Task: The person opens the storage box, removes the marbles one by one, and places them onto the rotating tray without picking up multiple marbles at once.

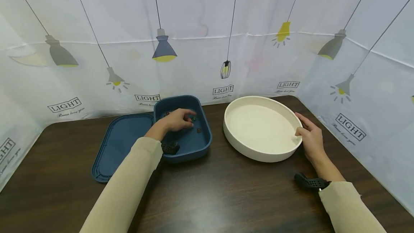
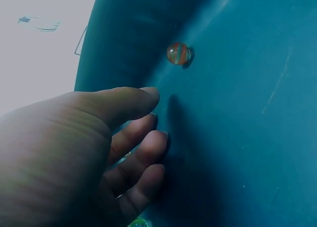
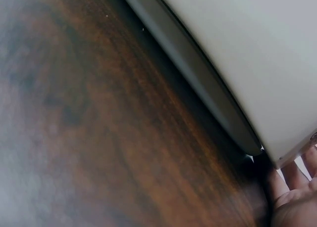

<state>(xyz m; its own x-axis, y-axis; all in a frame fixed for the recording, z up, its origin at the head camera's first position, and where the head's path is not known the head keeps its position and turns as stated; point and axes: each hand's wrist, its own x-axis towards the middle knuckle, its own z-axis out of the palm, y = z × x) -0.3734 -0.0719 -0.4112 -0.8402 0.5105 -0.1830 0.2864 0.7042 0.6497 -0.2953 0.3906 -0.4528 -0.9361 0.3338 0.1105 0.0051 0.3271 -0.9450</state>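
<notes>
My left hand [image 1: 178,119] reaches into a dark blue rounded box [image 1: 207,145], its fingers loosely bent above the floor. In the left wrist view, thumb and fingers stand apart, with no marble visible between their tips. An orange-striped glass marble [image 2: 178,54] lies near the wall, beyond the thumb. A green marble [image 2: 139,222] shows below the fingers; something shiny behind them is mostly hidden. From the head view, a reddish marble [image 1: 198,130] rests on the box floor. My right hand [image 1: 311,137] grips the right rim of a round cream tray [image 1: 249,152], thumb inside, fingers outside.
A flat dark blue lid [image 1: 124,136] lies left of the box, partly under my left forearm. The dark wooden table [image 1: 220,197] carries everything. A white curtain [image 1: 194,17] printed with lamps hangs behind and along the sides.
</notes>
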